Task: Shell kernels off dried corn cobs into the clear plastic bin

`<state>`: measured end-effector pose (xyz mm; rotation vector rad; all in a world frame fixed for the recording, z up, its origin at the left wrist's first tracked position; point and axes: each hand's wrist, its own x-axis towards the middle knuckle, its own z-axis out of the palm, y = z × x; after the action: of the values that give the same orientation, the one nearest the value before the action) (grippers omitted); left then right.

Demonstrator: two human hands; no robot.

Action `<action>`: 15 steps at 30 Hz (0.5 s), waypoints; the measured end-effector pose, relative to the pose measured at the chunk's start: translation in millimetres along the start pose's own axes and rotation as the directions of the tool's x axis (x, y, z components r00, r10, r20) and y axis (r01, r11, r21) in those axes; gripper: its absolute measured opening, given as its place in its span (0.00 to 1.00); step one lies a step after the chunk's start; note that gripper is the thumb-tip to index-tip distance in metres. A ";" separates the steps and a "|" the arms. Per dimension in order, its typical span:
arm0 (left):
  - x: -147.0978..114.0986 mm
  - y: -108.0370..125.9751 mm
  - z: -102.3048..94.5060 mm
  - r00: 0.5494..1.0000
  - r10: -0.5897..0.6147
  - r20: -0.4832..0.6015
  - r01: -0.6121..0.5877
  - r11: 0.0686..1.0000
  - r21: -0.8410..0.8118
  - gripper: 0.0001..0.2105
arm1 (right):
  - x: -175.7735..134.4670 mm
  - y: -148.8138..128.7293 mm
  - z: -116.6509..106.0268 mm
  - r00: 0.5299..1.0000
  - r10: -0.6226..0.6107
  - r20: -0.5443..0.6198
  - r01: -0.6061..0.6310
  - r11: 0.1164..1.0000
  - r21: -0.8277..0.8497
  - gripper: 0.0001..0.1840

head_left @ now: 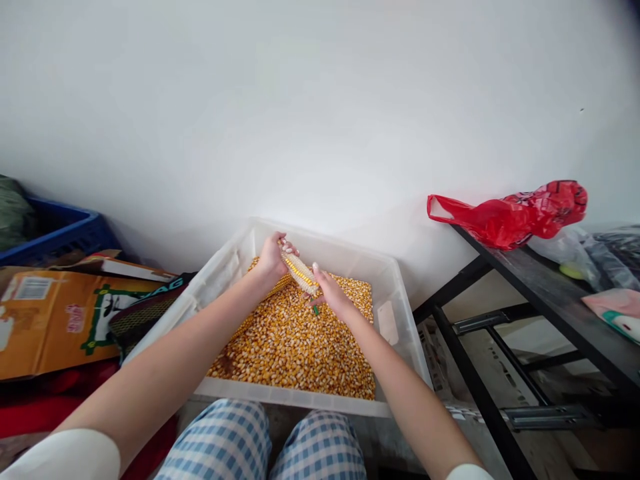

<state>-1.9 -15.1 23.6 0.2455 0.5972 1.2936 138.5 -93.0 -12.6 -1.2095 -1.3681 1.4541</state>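
A partly stripped corn cob [301, 273] is tilted above the loose kernels, pale bare cob showing beside rows of yellow kernels. My left hand [274, 257] is closed around its upper left end. At the lower right end, my right hand [332, 293] grips the cob, thumb against its side. A small green object [315, 309] shows by the right fingers; its kind is unclear. Beneath both hands, loose corn kernels [295, 353] fill the bottom of a translucent plastic bin [320, 397]. Another corn cob [280, 287] lies on the kernels, partly hidden by my left forearm.
The bin stands against a white wall [320, 120]. On its left are a cardboard box [60, 313] and a blue crate [95, 230]. To the right, a black metal-framed table [525, 267] carries a red plastic bag [530, 213]. My checkered-clad knees [225, 433] sit close to the bin's front.
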 end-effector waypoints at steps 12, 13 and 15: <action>-5.9 -3.7 4.1 0.996 -0.012 0.086 0.010 0.999 0.032 0.14 | -0.6 -2.1 -9.7 0.972 0.100 0.211 -0.134 0.979 0.154 0.28; -6.7 -4.7 4.2 0.995 -0.017 0.101 0.011 0.998 0.059 0.14 | -2.5 -3.7 -11.1 0.961 0.093 0.260 -0.132 0.982 0.136 0.25; -8.9 -7.7 4.4 0.993 -0.024 0.119 0.011 0.994 0.109 0.14 | -6.2 -5.5 -11.4 0.949 0.079 0.306 -0.109 0.990 0.084 0.22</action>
<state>5.6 -25.0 25.9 0.4038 0.5664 1.2215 150.7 -95.6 -6.0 -1.0296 -1.4325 1.8127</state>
